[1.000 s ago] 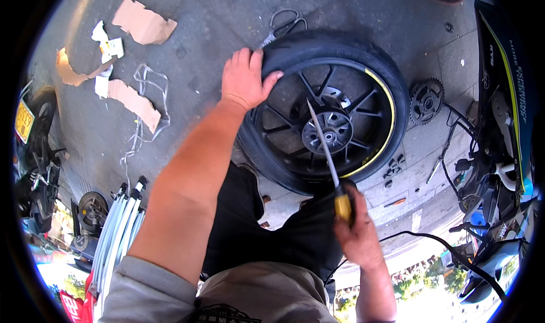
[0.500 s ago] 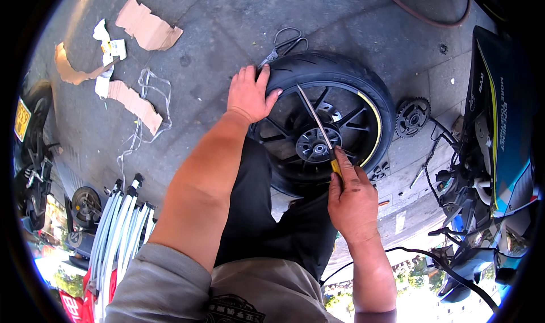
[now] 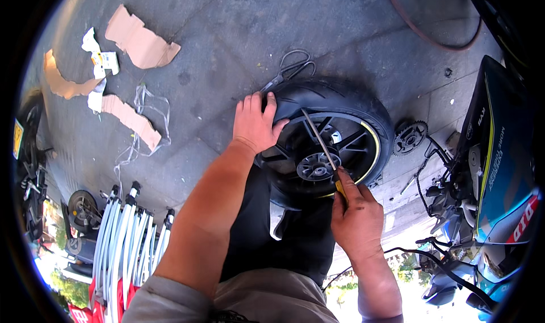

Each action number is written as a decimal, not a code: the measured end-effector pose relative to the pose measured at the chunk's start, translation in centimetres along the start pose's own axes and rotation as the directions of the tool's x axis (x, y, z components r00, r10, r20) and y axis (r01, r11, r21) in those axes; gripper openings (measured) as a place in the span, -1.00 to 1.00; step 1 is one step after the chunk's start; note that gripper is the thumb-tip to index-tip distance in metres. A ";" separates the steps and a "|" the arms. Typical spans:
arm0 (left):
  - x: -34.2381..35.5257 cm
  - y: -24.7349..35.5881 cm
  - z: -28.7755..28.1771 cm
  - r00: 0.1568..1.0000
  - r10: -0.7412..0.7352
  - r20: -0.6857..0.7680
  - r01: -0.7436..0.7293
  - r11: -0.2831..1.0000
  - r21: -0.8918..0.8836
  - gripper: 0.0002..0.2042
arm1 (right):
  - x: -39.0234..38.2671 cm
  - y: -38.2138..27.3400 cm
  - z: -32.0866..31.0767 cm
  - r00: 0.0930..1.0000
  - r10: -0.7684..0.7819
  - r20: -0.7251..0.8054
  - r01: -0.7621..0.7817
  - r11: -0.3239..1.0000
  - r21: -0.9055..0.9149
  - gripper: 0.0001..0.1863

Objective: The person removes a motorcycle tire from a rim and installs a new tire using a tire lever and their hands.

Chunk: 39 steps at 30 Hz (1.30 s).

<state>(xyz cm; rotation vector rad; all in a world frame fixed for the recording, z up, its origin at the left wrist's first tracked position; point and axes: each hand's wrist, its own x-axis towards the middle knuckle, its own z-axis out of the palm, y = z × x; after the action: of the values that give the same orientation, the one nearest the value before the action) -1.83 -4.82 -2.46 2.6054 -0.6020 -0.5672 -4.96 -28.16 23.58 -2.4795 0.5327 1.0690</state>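
A black motorcycle tyre [image 3: 363, 104] on a black spoked wheel [image 3: 319, 168] stands tilted against my legs. My right hand [image 3: 357, 218] is closed round the yellow handle of a long screwdriver [image 3: 321, 141]. Its metal shaft crosses the spokes, and the tip touches the far edge of the rim, where the tyre bead begins. On the tyre's far left side lies my left hand [image 3: 256, 124], open, fingers stretched over the rubber and thumb apart near the rim. Just beyond it are large scissors [image 3: 289, 68] on the ground, partly behind the tyre.
A rear sprocket [image 3: 410, 137] with a chain [image 3: 420, 178] lies right of the wheel. A teal motorcycle [image 3: 499, 175] stands at far right. Torn cardboard [image 3: 139, 38] and clear plastic strapping [image 3: 139, 118] are scattered left. Folded white poles [image 3: 122, 238] stand at lower left; a hose [image 3: 423, 33] curves at upper right.
The whole view has shifted, so the wheel and ground sit lower in the picture. The screwdriver tip stays at the rim edge, its handle tilted slightly differently. Both hands keep their hold and place.
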 end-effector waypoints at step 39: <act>3.4 3.0 2.0 0.792 -0.534 -0.296 0.549 0.835 -0.038 -0.80 | -2.2 -1.3 -2.0 0.992 -0.049 0.120 0.053 0.998 -0.028 -0.30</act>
<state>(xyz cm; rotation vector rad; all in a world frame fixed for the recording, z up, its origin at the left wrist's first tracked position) -0.97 -9.54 -3.74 2.8281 0.2534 -0.3060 -4.50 -27.63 26.74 -2.4226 0.4175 1.2047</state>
